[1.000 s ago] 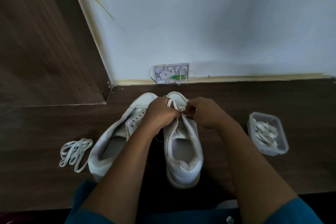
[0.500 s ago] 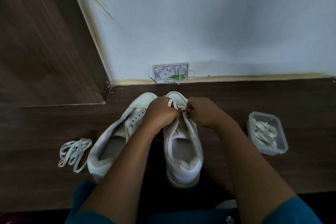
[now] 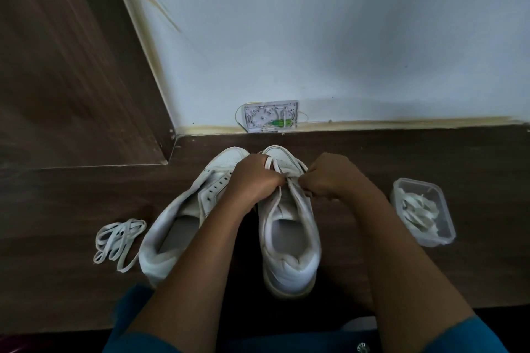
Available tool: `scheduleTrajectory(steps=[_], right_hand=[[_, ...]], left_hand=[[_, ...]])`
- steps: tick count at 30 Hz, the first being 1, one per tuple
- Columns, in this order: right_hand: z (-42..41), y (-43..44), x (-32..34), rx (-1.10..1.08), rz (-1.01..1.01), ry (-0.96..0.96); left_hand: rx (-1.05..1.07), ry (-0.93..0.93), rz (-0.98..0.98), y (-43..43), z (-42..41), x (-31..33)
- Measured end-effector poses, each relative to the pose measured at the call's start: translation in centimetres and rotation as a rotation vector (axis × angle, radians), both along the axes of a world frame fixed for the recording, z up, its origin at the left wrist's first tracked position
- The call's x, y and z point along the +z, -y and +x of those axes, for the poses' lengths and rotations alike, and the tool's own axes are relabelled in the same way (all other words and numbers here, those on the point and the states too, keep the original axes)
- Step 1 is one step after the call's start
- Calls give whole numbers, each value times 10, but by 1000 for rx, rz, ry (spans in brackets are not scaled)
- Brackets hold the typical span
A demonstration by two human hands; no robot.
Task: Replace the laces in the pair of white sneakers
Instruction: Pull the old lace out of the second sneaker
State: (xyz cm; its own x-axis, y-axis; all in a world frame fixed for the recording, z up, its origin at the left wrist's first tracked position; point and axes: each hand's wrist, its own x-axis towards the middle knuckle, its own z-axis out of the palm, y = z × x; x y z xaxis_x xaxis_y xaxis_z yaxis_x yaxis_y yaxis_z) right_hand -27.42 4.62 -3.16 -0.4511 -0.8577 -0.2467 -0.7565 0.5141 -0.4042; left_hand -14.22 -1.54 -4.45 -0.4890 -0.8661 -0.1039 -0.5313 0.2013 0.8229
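Currently working at the front holes of the sneaker standing on the floor between the forearms, toe toward the wall. Gripping its lace with both hands close together over the tongue: left hand curled round a strand, right hand pinching the lace just beside it, the pinch itself hidden behind the knuckles. Not being able to tell whether threading in or pulling out. Risking, judging from here, a frayed or bent tip by forcing it at an angle through a hole unseen under the fists. Risking uneven ends by drawing harder with one hand than the other, and a twisted flat strand by not smoothing it before tightening. Possibly tipping the shoe sideways against the other sneaker, leaning close alongside with bare holes, since holding nothing down but the lace itself. Also inviting a mix-up: keeping a loose bundle of lace on the floor beyond that second shoe and more laces in a clear plastic tub on the opposite side, all looking alike in this dim light, so easily picking a worn one for a fresh one. Possibly knocking the tub with the right forearm when drawing a long strand outward.
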Motion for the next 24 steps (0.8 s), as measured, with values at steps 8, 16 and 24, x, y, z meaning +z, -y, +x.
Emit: scheduleTrajectory(steps=[8, 16, 24], right_hand=[[0, 6, 4, -56, -357, 231], [10, 8, -3, 125, -511, 302], [15, 8, 6, 37, -710, 684]], left_hand=[[98, -183, 228, 4, -2, 0], [84, -453, 440, 4, 4, 11], [47, -243, 183, -1, 2, -3]])
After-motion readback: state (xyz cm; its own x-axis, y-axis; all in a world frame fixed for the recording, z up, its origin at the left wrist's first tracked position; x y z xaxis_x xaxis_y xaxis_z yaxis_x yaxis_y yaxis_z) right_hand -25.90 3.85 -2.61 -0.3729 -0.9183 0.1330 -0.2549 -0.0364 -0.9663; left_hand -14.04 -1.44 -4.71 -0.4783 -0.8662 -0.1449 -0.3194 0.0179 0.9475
